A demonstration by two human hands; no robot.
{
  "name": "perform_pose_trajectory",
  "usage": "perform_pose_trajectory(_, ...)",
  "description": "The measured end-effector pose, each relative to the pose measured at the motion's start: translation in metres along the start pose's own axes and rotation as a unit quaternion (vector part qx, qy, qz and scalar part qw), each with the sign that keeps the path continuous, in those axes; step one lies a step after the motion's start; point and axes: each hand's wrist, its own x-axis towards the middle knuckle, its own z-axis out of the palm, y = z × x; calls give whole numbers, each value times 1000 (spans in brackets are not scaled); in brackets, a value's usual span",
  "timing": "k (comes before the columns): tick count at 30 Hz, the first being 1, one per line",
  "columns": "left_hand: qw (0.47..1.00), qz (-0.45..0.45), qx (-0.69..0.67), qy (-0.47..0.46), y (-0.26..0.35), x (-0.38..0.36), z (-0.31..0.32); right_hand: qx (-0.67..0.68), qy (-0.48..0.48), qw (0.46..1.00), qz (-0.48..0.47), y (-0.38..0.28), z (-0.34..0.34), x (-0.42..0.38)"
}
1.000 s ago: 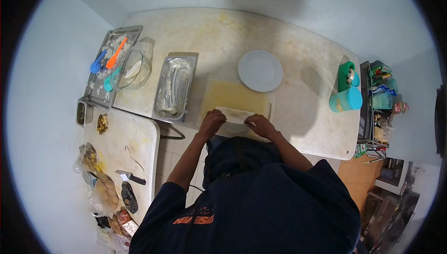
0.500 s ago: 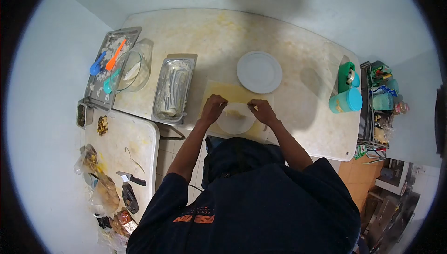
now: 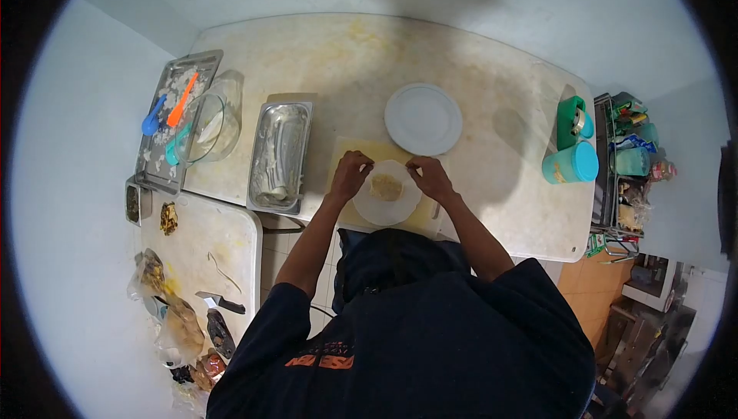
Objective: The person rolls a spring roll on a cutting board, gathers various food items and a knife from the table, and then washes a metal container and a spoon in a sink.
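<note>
At the near table edge: a pale round sheet (image 3: 373,214) lies over a yellowish board (image 3: 344,159), directly in front of the wearer's body.
Left hand (image 3: 352,177): fingertips drawn together in a narrow pinch at the sheet's far-left rim.
Right hand (image 3: 432,177): the same narrow pinch, mirrored at the far-right rim; how firmly either pinch bears on the edge cannot be told.
Sheet relative to the grip: it extends from the two pinches back toward the body, its free near rim opposite them; a short arc of far rim spans the gap between the hands.
Long axis of the sheet: none evident, the outline being nearly circular.
Beige patch (image 3: 386,187): close to the sheet's middle, on the body side of the fingertips, and slightly wider from side to side than front to back.
Nearer hand: practically equal for the patch, the left perhaps by a little.
Metal pan (image 3: 280,159): left of the board and apart from it, long axis running roughly away from the body, pale residue inside.
White plate (image 3: 423,119): beyond the hands, slightly to the right; whether its rim overlaps the board is unclear.
Glass bowl (image 3: 218,130): farther left, past the pan, beside a shallow tray (image 3: 157,165).
</note>
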Motion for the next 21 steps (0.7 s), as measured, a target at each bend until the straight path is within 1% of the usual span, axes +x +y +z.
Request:
perform_pose_trajectory(2,1000,16,-20,5,2,-5,-1,-22,6,999,-26,5,6,-8)
perform_pose_trajectory(3,1000,25,-12,-9,5,-8,-3,-33,10,999,-39,2,8,-12)
perform_pose_trajectory(5,998,41,2,-37,13,-18,-9,-40,-19,997,-57,-1,9,-24)
perform_pose_trajectory(8,997,67,20,-28,20,-40,-12,-55,-58,993,-84,-3,15,-44)
perform_pose_trajectory(11,993,77,50,-78,10,-66,-6,-74,-90,989,-94,1,24,-62)
perform_pose_trajectory(15,992,72,66,-85,2,-90,-1,-99,-120,983,-96,1,30,-68)
perform_pose_trajectory(21,990,62,87,-95,7,-94,-3,-121,-117,980,-105,-4,27,-63)
